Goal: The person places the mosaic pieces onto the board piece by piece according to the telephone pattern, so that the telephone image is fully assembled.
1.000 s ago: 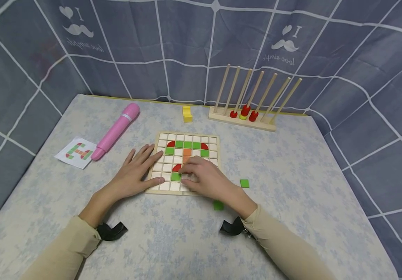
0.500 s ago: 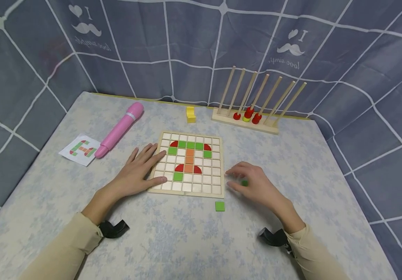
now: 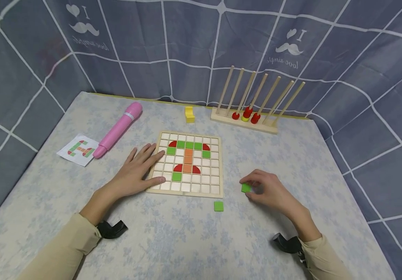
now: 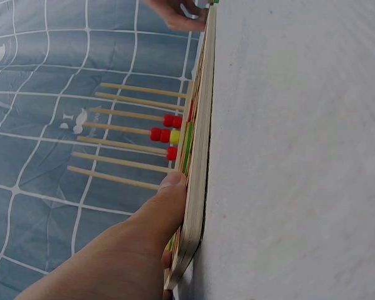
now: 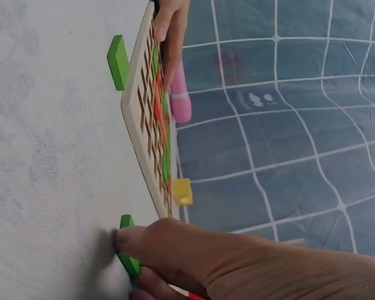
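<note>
A wooden grid board lies on the table with red, green and orange pieces set in its cells. My left hand rests on the board's left edge, fingers spread and thumb on its near-left part. To the right of the board, my right hand pinches a green square tile between thumb and fingers. That tile appears tilted at the tabletop in the right wrist view; whether it still touches the table I cannot tell. Another green square tile lies just off the board's near-right corner.
A printed pattern card lies at the left, partly under a pink stick-shaped object. Behind the board stands a small yellow block. A pegged wooden rack with red and yellow beads sits at the back, before a grey-blue curtain.
My right hand has left the board, moved right and taken hold of a green tile. A red quarter-round piece shows right of the orange column. The left hand stays on the board.
</note>
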The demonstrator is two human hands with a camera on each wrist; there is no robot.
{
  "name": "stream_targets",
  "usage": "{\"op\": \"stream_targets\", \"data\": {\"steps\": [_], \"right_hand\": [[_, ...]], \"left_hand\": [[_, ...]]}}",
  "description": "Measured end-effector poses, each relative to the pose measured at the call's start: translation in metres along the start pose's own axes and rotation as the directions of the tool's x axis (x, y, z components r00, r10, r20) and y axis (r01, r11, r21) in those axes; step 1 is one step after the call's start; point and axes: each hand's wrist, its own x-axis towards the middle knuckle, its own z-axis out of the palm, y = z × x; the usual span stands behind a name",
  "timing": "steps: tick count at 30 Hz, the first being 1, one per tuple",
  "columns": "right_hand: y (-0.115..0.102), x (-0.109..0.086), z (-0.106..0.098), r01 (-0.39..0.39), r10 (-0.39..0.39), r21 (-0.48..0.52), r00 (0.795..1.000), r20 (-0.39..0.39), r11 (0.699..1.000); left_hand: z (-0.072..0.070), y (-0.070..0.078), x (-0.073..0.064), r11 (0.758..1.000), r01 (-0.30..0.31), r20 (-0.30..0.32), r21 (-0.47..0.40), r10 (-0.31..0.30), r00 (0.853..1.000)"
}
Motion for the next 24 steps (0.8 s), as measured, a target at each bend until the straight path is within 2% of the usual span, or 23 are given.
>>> {"op": "stream_targets", "data": {"steps": [5,9,17,24], "right_hand": [[-0.003,0.007,0.003,0.025,-0.025,0.002,0.999,-0.027,1.0],[-0.013,0.022,0.008,0.058,-0.057,0.015,0.997,-0.042,0.998],[-0.057,0.065,0.025,0.132,-0.13,0.041,0.991,-0.036,0.99],[-0.088,0.091,0.046,0.18,-0.18,0.017,0.984,0.006,0.984]], "left_hand": [[0.002,0.001,-0.002,1.0,-0.001,0.006,-0.008,0.001,1.0],[0.003,0.001,-0.001,1.0,-0.002,0.008,-0.008,0.002,1.0],[0.002,-0.001,0.001,1.0,-0.006,0.003,-0.001,0.006,1.0],[0.0,0.0,0.0,1.0,0.001,0.007,-0.001,-0.001,1.0]]}}
